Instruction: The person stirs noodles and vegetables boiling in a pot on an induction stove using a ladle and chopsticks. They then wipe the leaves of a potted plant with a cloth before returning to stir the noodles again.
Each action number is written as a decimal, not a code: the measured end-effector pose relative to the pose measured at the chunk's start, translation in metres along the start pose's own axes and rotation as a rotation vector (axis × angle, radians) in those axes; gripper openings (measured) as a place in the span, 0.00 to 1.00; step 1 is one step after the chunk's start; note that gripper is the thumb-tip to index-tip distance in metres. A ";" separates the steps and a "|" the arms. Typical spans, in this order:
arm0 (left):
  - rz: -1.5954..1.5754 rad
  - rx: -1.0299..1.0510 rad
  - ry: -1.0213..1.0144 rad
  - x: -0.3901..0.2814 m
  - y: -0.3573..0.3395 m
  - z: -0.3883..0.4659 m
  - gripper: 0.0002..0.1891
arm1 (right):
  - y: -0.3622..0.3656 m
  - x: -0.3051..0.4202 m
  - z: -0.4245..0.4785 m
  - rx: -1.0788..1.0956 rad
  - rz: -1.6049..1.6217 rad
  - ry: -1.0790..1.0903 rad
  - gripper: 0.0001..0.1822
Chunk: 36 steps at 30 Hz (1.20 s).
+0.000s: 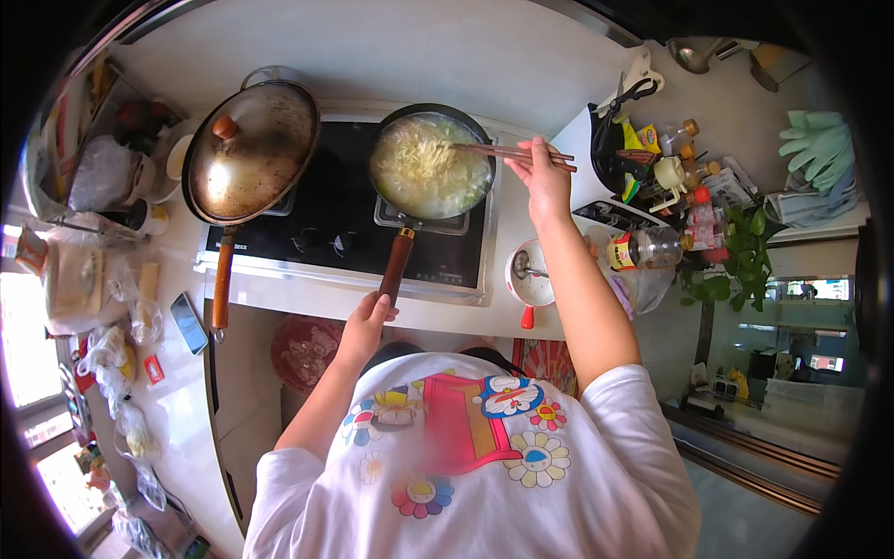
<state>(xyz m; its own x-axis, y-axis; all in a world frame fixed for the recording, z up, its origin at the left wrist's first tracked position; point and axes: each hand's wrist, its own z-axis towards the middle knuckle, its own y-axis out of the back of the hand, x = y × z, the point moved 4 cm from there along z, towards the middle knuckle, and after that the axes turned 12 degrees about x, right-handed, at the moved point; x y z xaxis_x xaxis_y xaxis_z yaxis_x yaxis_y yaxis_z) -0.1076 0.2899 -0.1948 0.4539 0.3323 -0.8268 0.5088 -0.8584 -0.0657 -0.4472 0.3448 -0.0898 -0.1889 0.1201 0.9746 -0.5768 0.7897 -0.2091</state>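
Observation:
My left hand (369, 320) is closed around the wooden handle (399, 260) of a dark frying pan. The pan (482, 129) sits over the right burner of a black gas hob (328, 168). Noodles (426, 157) in pale, cloudy broth with bits of green fill it. In my right hand (541, 171) is a pair of brown chopsticks (503, 150), their tips among the noodles at the pan's right half.
A lidded wok (255, 154) with a wooden handle stands on the left burner. Right of the hob are a white bowl (513, 269) holding a ladle, and several bottles (646, 250). A phone (188, 323) and plastic bags (108, 363) lie on the left counter.

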 end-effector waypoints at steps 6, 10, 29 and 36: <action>-0.084 -0.047 0.026 -0.006 -0.001 -0.006 0.24 | 0.002 0.010 -0.015 0.050 -0.348 0.086 0.16; -0.249 -0.137 0.011 0.003 -0.009 -0.008 0.23 | -0.001 -0.021 -0.012 0.141 -0.330 0.040 0.16; -0.232 -0.513 -0.332 0.024 -0.030 0.004 0.28 | 0.058 -0.090 0.024 0.114 0.443 -0.240 0.13; -0.186 -0.641 -0.331 0.024 -0.034 0.006 0.35 | 0.070 -0.066 0.025 0.063 0.344 -0.198 0.12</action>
<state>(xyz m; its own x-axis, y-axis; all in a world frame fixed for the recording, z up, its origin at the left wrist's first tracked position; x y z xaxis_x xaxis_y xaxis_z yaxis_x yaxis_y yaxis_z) -0.1189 0.3248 -0.2158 0.1256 0.2280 -0.9655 0.9285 -0.3697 0.0335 -0.4952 0.3767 -0.1705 -0.5251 0.2482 0.8140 -0.4997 0.6843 -0.5310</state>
